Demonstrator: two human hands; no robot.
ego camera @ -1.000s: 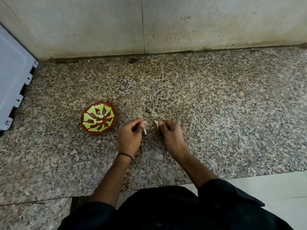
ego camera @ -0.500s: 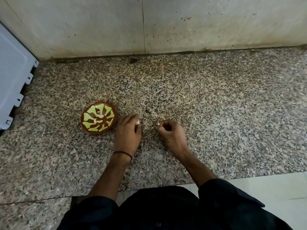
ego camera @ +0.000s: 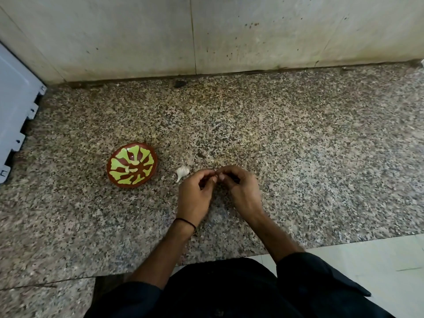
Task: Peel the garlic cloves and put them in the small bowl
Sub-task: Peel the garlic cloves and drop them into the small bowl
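A small red-brown bowl with a green leaf pattern sits on the granite counter, left of my hands; pale pieces lie inside it. A white piece of garlic with a thin tail lies on the counter between the bowl and my left hand. My left hand and my right hand are held together just above the counter. Their curled fingertips meet and pinch a small garlic clove, which the fingers almost wholly hide.
The speckled granite counter runs wide to the right and ends at a stained wall behind. A pale blue-white plastic panel stands at the far left. White tiles lie below the counter's front edge.
My left hand has let go of its garlic piece, which now lies on the counter. Both hands have moved right and come together, fingertips meeting.
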